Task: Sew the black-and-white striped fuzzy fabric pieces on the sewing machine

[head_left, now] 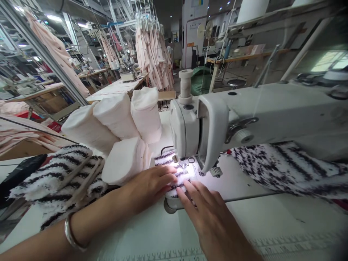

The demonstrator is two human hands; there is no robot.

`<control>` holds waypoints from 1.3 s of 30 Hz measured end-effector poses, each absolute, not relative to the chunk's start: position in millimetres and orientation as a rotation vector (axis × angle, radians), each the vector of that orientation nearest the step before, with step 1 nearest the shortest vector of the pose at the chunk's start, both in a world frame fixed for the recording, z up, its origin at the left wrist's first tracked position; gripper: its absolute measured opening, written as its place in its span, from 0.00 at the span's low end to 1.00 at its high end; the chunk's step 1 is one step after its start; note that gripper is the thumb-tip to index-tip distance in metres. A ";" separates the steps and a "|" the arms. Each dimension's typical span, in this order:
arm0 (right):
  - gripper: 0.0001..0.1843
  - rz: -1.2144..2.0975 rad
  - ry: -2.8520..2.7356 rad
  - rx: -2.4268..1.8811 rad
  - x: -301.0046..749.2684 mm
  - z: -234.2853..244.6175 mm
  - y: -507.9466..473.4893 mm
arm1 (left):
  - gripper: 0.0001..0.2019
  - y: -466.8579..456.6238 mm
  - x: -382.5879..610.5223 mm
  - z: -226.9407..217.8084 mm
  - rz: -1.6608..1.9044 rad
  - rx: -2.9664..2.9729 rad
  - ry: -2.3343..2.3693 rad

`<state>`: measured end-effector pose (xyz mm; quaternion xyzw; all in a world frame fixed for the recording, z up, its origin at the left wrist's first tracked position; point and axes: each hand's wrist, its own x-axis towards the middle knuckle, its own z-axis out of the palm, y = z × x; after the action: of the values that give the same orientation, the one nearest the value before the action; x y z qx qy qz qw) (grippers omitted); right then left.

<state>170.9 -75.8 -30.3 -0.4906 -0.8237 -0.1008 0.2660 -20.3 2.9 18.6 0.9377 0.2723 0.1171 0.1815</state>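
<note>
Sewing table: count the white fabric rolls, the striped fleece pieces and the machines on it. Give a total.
white fabric rolls: 4
striped fleece pieces: 3 (the left one may be a stack)
sewing machine: 1
Total: 8

The fleece (176,174) is striped black and white. The rolls (119,116) are white, as is the machine (244,112). The hung garments (152,54) are pale pink. The bangle (72,233) is silver.
</note>
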 end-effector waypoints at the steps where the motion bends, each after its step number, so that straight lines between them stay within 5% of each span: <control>1: 0.27 -0.259 -2.244 -1.319 172.8 -29.3 -73.7 | 0.12 3.4 -20.2 17.0 0.346 2.662 0.777; 8: 0.31 -0.035 -2.286 -1.289 184.2 -24.4 -58.1 | 0.11 -2.1 -17.7 7.0 0.375 2.753 0.950; 18: 0.18 -0.008 -2.316 -1.347 200.8 -7.5 -37.9 | 0.11 -15.9 -2.9 5.8 0.286 2.878 1.174; 24: 0.30 -0.299 -2.300 -1.278 175.8 -21.3 -65.0 | 0.12 1.4 -9.6 16.7 0.259 2.859 0.892; 39: 0.30 -0.184 -2.395 -1.203 187.7 -31.9 -60.7 | 0.15 -11.1 -3.8 11.9 0.192 2.786 1.140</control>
<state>187.7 -60.7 -31.9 -0.4364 -0.8685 -0.0668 0.2256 -3.8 -11.1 11.9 0.9218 0.3772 0.0635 0.0626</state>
